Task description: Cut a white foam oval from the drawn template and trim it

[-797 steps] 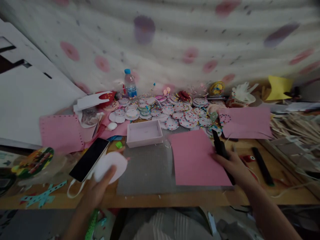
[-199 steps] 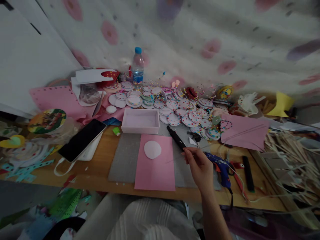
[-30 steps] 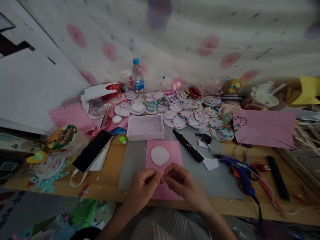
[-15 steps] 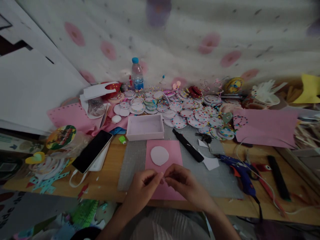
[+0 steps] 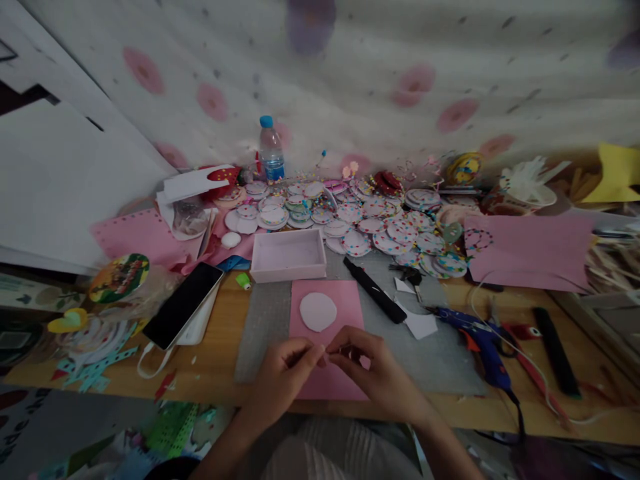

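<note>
Both hands meet fingertip to fingertip above the near half of a flat pink paper sheet [image 5: 345,303]. Left hand [image 5: 280,380] and right hand [image 5: 373,377] have fingers pinched narrow; whatever sits between them is too small to identify. Just beyond the fingertips, a pale round disc [image 5: 319,311] lies on the sheet. Beneath is a grey felt-like mat [image 5: 260,327]. Farther off: a shallow rectangular box [image 5: 289,256] and a black stick-shaped tool [image 5: 375,299].
</note>
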### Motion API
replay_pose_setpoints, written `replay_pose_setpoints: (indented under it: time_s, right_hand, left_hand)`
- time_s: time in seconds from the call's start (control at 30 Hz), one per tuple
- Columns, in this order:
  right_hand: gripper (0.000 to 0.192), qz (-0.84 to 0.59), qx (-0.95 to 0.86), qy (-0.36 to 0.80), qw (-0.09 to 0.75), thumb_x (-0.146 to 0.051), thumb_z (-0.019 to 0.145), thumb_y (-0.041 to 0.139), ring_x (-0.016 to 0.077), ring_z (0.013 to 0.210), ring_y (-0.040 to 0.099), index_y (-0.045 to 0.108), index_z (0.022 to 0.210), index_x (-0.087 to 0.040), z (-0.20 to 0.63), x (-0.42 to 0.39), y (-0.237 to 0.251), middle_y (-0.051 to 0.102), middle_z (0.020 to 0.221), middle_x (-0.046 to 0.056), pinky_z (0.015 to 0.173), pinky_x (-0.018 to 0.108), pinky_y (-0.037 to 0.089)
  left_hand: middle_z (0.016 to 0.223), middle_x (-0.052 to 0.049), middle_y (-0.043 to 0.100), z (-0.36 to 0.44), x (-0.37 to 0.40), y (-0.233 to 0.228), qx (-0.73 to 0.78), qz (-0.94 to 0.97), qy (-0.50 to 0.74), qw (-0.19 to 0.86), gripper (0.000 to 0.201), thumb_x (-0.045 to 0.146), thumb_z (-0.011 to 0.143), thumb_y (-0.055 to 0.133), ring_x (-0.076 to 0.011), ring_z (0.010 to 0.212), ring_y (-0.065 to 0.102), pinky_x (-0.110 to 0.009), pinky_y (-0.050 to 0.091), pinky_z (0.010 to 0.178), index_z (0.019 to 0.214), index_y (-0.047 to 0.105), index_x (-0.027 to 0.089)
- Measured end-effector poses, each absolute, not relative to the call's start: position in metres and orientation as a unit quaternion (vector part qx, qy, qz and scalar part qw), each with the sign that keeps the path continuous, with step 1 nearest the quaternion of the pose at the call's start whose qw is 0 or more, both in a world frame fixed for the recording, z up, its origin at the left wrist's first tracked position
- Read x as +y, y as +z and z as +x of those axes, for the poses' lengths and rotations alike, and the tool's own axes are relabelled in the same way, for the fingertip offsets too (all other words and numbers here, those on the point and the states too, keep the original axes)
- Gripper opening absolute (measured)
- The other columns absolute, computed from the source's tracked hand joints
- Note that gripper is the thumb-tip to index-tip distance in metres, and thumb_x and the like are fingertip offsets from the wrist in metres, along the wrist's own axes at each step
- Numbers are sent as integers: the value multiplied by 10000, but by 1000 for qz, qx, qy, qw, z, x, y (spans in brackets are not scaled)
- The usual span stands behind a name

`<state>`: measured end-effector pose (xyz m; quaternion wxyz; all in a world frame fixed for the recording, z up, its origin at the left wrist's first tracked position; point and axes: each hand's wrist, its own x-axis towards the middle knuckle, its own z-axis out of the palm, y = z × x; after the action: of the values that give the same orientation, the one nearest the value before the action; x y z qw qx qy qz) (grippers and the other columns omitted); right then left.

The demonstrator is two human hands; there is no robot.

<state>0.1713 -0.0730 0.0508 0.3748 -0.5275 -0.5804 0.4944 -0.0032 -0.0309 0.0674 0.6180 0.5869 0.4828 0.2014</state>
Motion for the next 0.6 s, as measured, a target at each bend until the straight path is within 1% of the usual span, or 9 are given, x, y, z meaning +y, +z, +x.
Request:
replay_pose_setpoints:
  time_s: [0.1,0.23,0.3,0.4,0.43,0.47,0.53,0.6]
  right_hand:
    - [81,-508,-644,427,381,-208,922,548,106,664,523,624,901,-190,174,-75,51,616,803,10,573,217,393]
    - [116,-453,-737,327,379,-144,940,493,123,750,577,597,970,-185,178,-76,51,636,844,34,630,229,424]
    - [141,-424,-795,235,364,-144,945,471,142,766,592,597,1002,-170,180,-76,52,658,877,57,644,254,439]
    - [194,-375,-867,64,321,-128,953,431,161,714,595,622,986,-137,182,-76,55,691,876,81,616,286,444]
    - [211,-360,-879,21,313,-109,951,420,162,697,594,628,978,-128,183,-76,55,699,864,84,611,291,446]
    - [225,-348,-884,-5,311,-88,946,411,161,686,594,632,979,-119,183,-76,56,702,851,86,609,292,450]
    - [231,-336,-889,-2,310,-82,942,413,168,716,604,625,1032,-105,186,-75,58,701,871,97,635,296,469]
    - [223,-348,-883,88,304,-154,941,473,186,819,611,596,1122,-110,190,-74,62,685,951,114,702,308,491]
  left_hand:
    - [539,36,444,-5,-30,68,471,557,201,654,374,472,811,571,-94,528,381,-219,282,518,652,640,141]
    - [546,31,462,-8,-29,63,455,482,201,721,397,508,752,649,-71,502,337,-207,214,474,628,630,130]
    - [523,40,438,-10,-29,60,446,426,180,767,401,511,724,686,-56,471,291,-206,159,449,637,632,123]
    - [450,89,306,-12,-28,57,427,315,120,839,406,501,658,750,-35,414,161,-215,76,428,617,600,126]
    - [447,97,288,-12,-28,55,422,292,105,852,410,499,639,764,-31,410,133,-216,62,425,611,589,129]
    - [458,92,312,-13,-27,55,421,288,102,854,412,498,633,770,-29,411,132,-216,61,423,615,587,129]
    - [518,59,416,-15,-26,54,432,336,127,827,403,502,674,745,-32,427,198,-208,100,422,647,611,123]
    - [593,27,501,-18,-25,57,439,425,158,776,381,494,749,686,-46,471,289,-200,171,441,678,637,122]
